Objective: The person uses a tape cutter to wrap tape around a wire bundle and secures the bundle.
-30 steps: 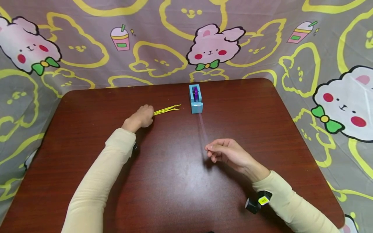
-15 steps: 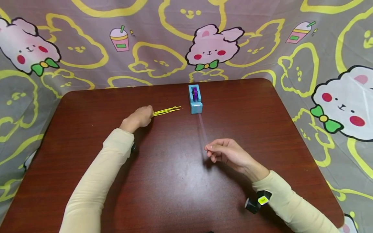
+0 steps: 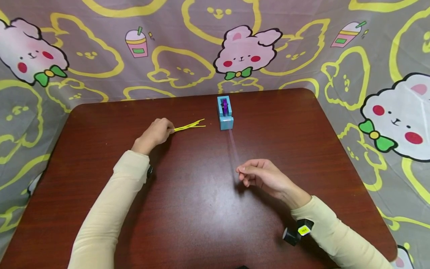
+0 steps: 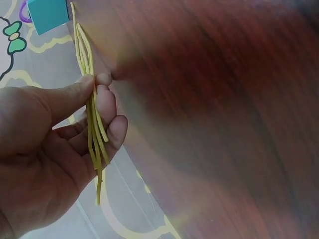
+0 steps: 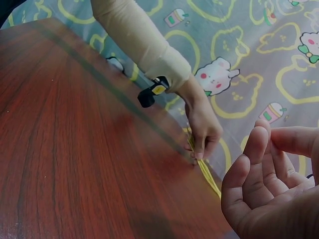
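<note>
My left hand (image 3: 157, 130) pinches a small bundle of thin, flexible yellow strands (image 3: 189, 125) between thumb and fingers. In the left wrist view several of these strands (image 4: 83, 47) stick out on both sides of the pinch. At the far middle of the table stands a light blue tape dispenser (image 3: 226, 123) with a purple core in it. A strip of clear tape (image 3: 233, 142) runs from its front toward me. The thumb and forefinger of my right hand (image 3: 263, 175) pinch the strip's free end, above the table.
The dark red-brown wooden table (image 3: 188, 209) has rounded far corners. A patterned cloth (image 3: 188, 30) hangs close behind it and along both sides. Small black devices are strapped to the wrists, such as the camera (image 3: 291, 237) on the right one.
My left hand has drifted a little to the left with the yellow strands, whose far ends spread slightly more. The right hand and the tape strip stay in place.
</note>
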Demonstrator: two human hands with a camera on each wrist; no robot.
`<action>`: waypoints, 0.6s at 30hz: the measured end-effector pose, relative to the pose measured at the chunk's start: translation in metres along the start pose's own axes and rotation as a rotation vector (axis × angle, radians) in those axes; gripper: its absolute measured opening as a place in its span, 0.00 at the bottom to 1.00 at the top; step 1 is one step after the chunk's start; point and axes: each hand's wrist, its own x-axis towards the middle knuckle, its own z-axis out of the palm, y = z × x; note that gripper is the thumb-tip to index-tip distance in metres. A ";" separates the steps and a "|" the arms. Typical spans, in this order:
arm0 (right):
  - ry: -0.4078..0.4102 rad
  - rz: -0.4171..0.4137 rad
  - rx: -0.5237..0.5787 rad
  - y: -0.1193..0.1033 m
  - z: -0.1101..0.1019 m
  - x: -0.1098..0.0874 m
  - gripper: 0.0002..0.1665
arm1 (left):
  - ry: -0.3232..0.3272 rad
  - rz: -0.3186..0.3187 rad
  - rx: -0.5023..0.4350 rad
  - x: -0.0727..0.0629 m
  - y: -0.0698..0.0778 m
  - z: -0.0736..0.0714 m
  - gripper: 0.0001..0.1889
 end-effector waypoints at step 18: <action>0.007 0.002 -0.007 -0.004 0.003 -0.001 0.10 | 0.092 0.032 -0.050 -0.010 -0.003 0.013 0.10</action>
